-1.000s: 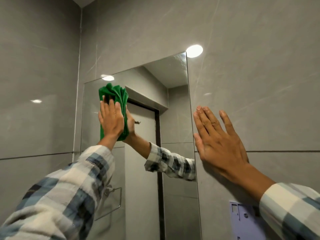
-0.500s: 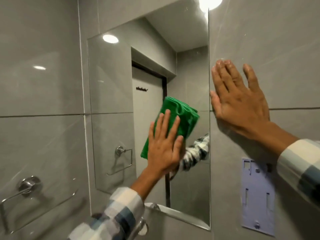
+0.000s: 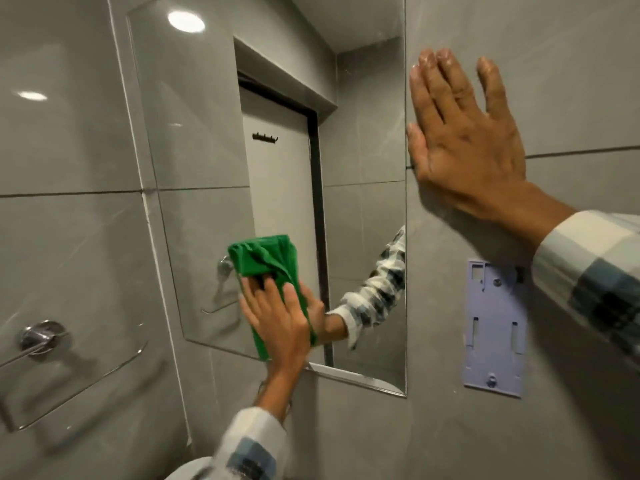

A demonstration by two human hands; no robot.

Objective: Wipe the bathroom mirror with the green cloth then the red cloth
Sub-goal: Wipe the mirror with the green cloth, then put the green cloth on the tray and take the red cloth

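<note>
Near the lower edge of the mirror (image 3: pixel 214 161), the left hand (image 3: pixel 277 323) presses the bunched green cloth (image 3: pixel 265 256) flat against the glass, fingers spread over the fabric, so the grip is a broad palm press holding the cloth and not a pinch. Part of the cloth rises above the fingers; its lower end hangs close to the bottom edge. The right hand (image 3: pixel 464 147) lies open and empty on the grey tile wall (image 3: pixel 554 64), just beside the mirror's right edge, apparently as a brace. A lilac wall bracket (image 3: pixel 495 327) sits below that hand; a chrome towel ring (image 3: pixel 41 337) is fixed to the wall left of the mirror. The red cloth is not in view. Judged from this position, the green-cloth pass is reaching the bottom strip. Good practice here would be even palm pressure, overlapping strokes carried right into both lower corners, and keeping bare fingertips off the glass.
</note>
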